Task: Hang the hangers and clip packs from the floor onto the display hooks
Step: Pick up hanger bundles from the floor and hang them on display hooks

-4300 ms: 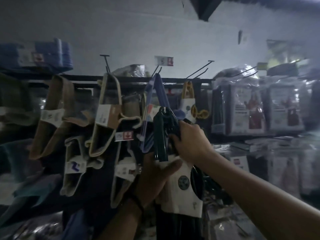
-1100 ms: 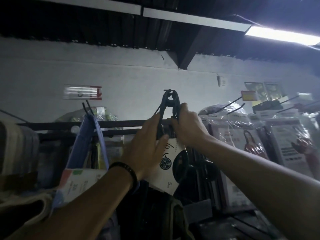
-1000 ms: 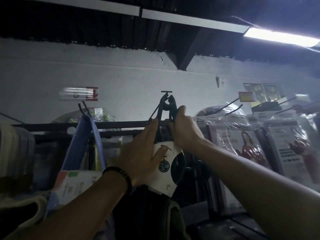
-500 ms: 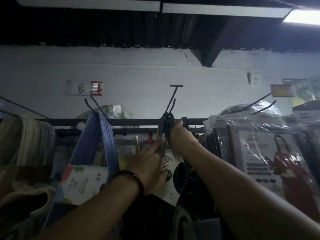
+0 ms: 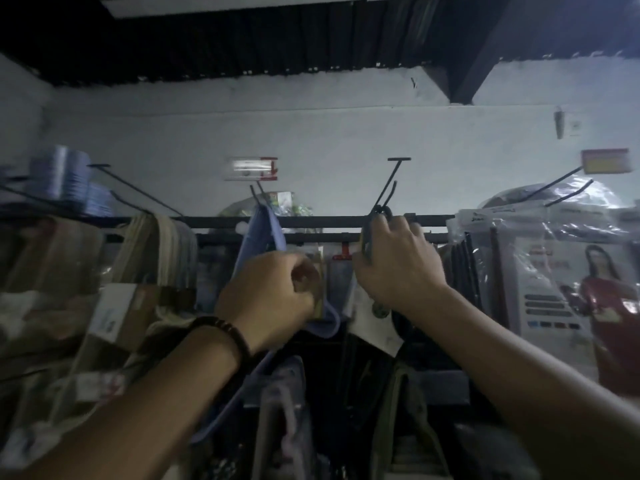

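Against a pale wall (image 5: 346, 133), the right hand (image 5: 394, 268) clamps the black plastic hanger bundle (image 5: 371, 227) at a thin black wire hook (image 5: 390, 184); the left hand (image 5: 270, 296) curls nearby, grip unclear.

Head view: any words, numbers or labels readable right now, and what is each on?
Nothing reads; the frame is blurred.
Wall sign, white with a red end: blurred.
Yellow-red tag on a hook tip: blurred.
Bagged pack picturing a woman: print too small.
Card on the black hanger pack that the right hand grips: mostly hidden.
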{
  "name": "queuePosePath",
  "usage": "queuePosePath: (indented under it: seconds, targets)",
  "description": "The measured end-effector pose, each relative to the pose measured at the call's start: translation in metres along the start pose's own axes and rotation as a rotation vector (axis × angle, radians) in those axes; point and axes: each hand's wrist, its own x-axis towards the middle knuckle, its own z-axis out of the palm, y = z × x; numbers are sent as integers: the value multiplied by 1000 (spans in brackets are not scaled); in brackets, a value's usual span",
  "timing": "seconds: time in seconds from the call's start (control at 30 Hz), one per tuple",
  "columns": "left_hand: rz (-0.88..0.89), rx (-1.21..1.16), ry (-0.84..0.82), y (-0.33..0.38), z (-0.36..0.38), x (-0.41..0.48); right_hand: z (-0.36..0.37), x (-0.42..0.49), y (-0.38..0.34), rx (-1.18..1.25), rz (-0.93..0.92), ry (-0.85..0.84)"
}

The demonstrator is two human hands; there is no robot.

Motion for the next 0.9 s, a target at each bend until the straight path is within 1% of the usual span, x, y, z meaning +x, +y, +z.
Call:
queuePosePath:
  seconds: [0.03,0.1,0.13,0.2,0.3,0.37,0.43,0.5,0.63,0.7,0.77,0.87,0.9]
  targets:
    - [-13,-8,32,-5,-18,-21,-8,-14,-19,66,-34,-7]
    - [-69,-21,36,-22,-53,-70,-19,-45,-60,278,-93,-92]
    - [-105,-29,23,-34,-68,-98,-21,-63,-83,355,-121,-165]
    - [-183,-33,-8,-59,-96,-162,-20,-105,-131,530,-140,-364]
    - [-348,72,-137,-109,-125,-276,9,-188,-208,829,-104,-602]
    - [-530,123,-281,-148,-140,-365,38,-254,-267,940,-83,-769]
    - [-750,134,-412,-176,-161,-456,63,-323,-327,987,-93,-938]
    - [-956,160,-487,-193,-185,-541,82,-392,-385,1028,-76,-1118]
    - [-1303,159,-545,-208,-232,-691,98,-522,-481,1113,-69,-1498]
    - [-1447,128,-550,-207,-247,-757,107,-579,-518,1081,-133,-1657]
    - [-1573,132,-567,-207,-255,-808,119,-625,-548,1042,-195,-1771]
    - [-1709,120,-624,-218,-258,-860,151,-679,-584,919,-207,-1945]
    - [-1758,117,-620,-225,-258,-869,167,-693,-596,888,-202,-1971]
